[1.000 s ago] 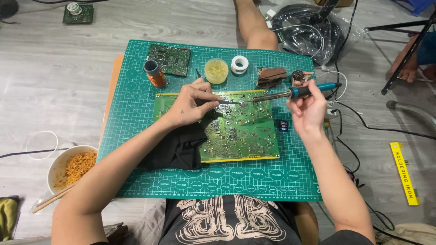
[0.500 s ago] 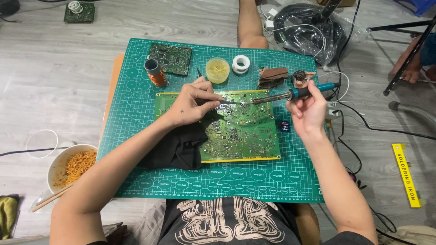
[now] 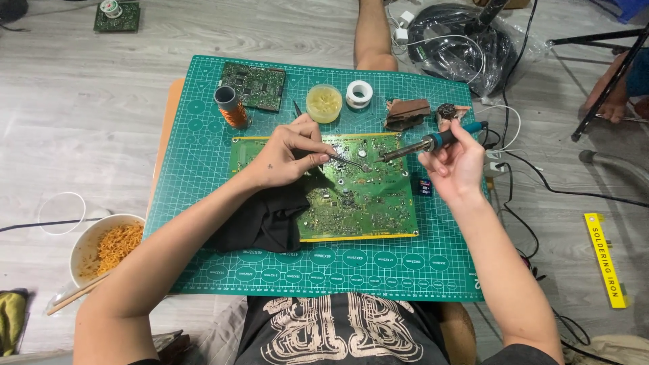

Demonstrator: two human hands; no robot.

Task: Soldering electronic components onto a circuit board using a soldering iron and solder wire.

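A large green circuit board [image 3: 358, 203] lies on a green cutting mat [image 3: 203, 169]. My left hand [image 3: 287, 154] rests on the board's upper left part and pinches thin metal tweezers [image 3: 345, 161] whose tips touch the board near its top middle. My right hand [image 3: 460, 162] grips a soldering iron with a blue handle [image 3: 439, 140]; its tip points left and meets the board right beside the tweezer tips. A black cloth [image 3: 260, 220] lies under my left wrist, partly over the board's left edge.
Along the mat's far edge sit a smaller circuit board [image 3: 253, 86], a copper wire spool [image 3: 231, 108], a round flux tin [image 3: 324, 103], a solder reel [image 3: 359, 94] and a brown holder [image 3: 407, 113]. A noodle bowl [image 3: 101, 247] stands on the floor at left; cables trail at right.
Both hands stay at the board's top middle. The soldering iron tip has shifted slightly, closing in beside the tweezer tips.
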